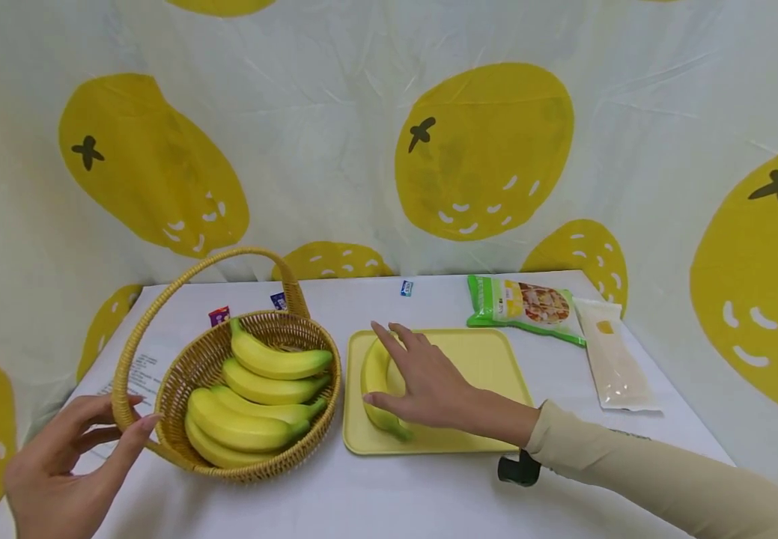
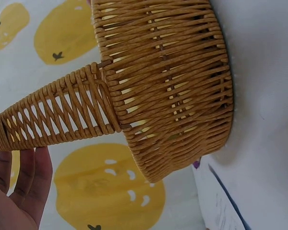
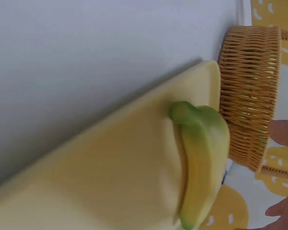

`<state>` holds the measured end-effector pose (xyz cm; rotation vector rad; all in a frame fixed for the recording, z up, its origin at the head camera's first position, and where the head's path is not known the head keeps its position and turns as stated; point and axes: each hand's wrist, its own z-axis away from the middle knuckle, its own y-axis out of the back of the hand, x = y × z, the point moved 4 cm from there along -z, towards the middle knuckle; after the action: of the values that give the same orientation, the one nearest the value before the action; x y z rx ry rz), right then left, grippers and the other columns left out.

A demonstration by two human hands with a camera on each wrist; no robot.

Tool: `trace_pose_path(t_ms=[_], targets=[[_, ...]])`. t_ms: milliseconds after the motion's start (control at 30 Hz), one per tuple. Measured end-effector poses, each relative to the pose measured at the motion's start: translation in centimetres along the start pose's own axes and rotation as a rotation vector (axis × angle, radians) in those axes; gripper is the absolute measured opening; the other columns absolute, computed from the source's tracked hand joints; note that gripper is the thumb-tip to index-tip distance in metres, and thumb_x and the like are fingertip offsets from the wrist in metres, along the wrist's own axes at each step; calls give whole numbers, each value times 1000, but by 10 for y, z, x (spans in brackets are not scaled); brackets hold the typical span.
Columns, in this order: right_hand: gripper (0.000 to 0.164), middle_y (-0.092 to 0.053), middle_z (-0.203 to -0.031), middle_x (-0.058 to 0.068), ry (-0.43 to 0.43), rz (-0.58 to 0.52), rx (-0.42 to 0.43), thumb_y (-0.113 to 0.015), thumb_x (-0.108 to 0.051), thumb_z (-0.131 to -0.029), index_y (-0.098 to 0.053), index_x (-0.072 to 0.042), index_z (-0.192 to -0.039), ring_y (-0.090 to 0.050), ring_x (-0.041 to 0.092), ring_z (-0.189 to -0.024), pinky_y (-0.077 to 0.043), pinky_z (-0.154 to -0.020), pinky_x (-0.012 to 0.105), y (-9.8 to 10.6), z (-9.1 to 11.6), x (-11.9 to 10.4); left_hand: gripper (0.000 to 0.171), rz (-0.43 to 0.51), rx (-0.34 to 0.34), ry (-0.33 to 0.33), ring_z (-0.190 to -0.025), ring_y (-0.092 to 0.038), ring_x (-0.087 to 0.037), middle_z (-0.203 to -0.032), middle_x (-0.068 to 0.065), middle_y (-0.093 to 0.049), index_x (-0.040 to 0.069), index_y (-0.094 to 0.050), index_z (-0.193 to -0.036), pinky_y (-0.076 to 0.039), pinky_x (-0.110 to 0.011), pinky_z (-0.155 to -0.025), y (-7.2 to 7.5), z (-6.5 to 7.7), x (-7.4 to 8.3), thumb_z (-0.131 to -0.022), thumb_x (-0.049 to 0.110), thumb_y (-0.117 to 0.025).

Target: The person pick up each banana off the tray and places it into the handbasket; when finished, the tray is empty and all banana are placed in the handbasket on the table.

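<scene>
My left hand point(image 1: 68, 468) grips the arched handle point(image 1: 135, 340) of a wicker basket point(image 1: 176, 382) low on its near left side, thumb on one side and fingers on the other. Several bananas point(image 1: 281, 361) lie piled inside. To the basket's right, a single banana point(image 1: 377, 370) rests on the left part of a pale yellow tray point(image 1: 483, 363). Over it reaches my right hand point(image 1: 425, 378), fingers and thumb extended and spread. The right wrist view shows this banana point(image 3: 204, 158) lying near the tray's corner, fingers apart from it at the right edge.
At the back right lie a green and white food packet point(image 1: 530, 303) and a beige packet point(image 1: 618, 359). Small wrapped sweets point(image 1: 407, 288) sit along the back, two behind the basket. A printed sheet point(image 1: 142, 370) is left of the basket. A fruit-patterned curtain point(image 1: 335, 150) hangs behind.
</scene>
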<state>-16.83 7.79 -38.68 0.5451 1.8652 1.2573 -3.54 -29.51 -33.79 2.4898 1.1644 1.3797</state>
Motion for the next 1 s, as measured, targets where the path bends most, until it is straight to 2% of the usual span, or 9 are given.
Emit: trace_pose_path(t_ms=[167, 267, 467, 567, 633, 800, 1000], targets=[[97, -44, -157, 22, -66, -7, 1, -76, -56, -92, -31, -14, -167, -51, 41, -133, -52, -99, 58, -16, 3, 5, 42, 33, -8, -26, -80, -65, -9, -94, -8, -72, -9, -74, -104, -57, -12, -77, 0, 0, 1, -68, -28, -84], [97, -45, -155, 22, -86, -9, -2, -76, -56, -91, -32, -13, -166, -53, 39, -129, -53, -97, 57, -26, 5, 8, 40, 38, -19, -19, -81, -65, -10, -94, -11, -71, -11, -73, -104, -58, -13, -77, 0, 0, 2, -69, -28, -83], [102, -47, -153, 21, -102, 38, -13, -72, -64, -90, -31, -10, -166, -57, 39, -122, -54, -94, 54, -40, 5, 13, 39, -9, -12, 17, -80, -65, -8, -94, -4, -72, -9, -74, -103, -57, -12, -77, 0, 1, 0, -70, -25, -85], [104, -49, -150, 21, -113, 74, -19, -72, -64, -90, -30, -7, -166, -58, 40, -120, -55, -93, 53, -43, 5, 13, 40, -5, -4, 9, -80, -65, -8, -94, -3, -72, -7, -74, -103, -57, -11, -76, -1, 2, -1, -70, -25, -86], [102, -50, -148, 22, -115, 91, -22, -73, -61, -91, -30, -6, -165, -58, 40, -120, -56, -91, 53, -43, 4, 12, 40, -12, -3, 19, -80, -65, -8, -95, -2, -72, -6, -75, -104, -57, -11, -76, 0, 2, -1, -70, -25, -86], [88, -52, -146, 22, -113, 108, -26, -71, -44, -94, -34, -4, -163, -57, 37, -120, -58, -85, 49, -42, 3, 13, 44, -2, 7, -4, -81, -65, -7, -95, 0, -72, -7, -74, -104, -56, -10, -76, -1, 3, -5, -67, -28, -86], [78, -54, -141, 18, -122, 84, -3, -67, -25, -89, -42, -4, -160, -57, 32, -114, -58, -76, 44, -42, 3, 15, 43, -8, 6, -2, -82, -65, -7, -96, 0, -72, -6, -75, -104, -56, -10, -77, -1, 3, -5, -68, -27, -86]])
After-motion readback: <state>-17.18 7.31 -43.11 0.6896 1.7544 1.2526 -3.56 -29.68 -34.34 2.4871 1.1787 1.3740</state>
